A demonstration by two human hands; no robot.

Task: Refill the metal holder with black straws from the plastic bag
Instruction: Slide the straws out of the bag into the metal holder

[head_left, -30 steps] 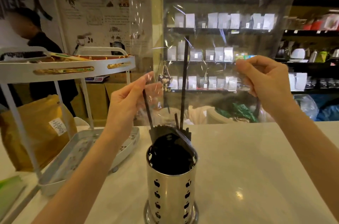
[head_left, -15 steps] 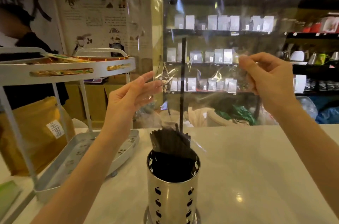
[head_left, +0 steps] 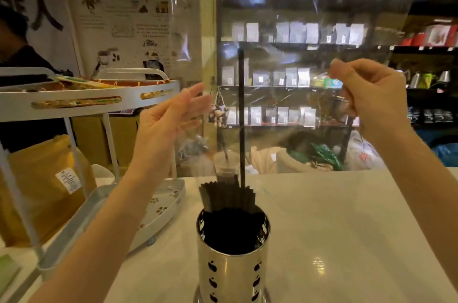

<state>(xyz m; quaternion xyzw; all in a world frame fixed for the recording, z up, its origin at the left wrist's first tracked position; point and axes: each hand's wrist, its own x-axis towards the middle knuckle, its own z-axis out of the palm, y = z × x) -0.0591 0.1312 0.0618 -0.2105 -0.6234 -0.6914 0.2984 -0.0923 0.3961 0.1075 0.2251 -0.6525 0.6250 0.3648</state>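
Here my right hand [head_left: 369, 99] is raised above the counter [head_left: 347, 228], its fingers curled tight and pinching the clear bag [head_left: 309, 67] near its right edge. My left hand [head_left: 168, 124] is up at the bag's left side with the fingers spread and the palm turned inward; the film blurs there, and I cannot tell whether those fingers touch it or only stand beside it, but they are loose, not clenched. The bag hangs stretched between my hands, wide and see-through, with the shelves [head_left: 285, 79] showing through it. One straw [head_left: 241, 116] stands upright inside the bag, its lower end down among the others. The holder [head_left: 233, 270] sits on the counter right below, between my forearms, packed with black straws [head_left: 228, 199] whose tips fan out above its rim. To the left stands a white rack [head_left: 74, 101], with a yellow sack [head_left: 49, 191] behind its legs.
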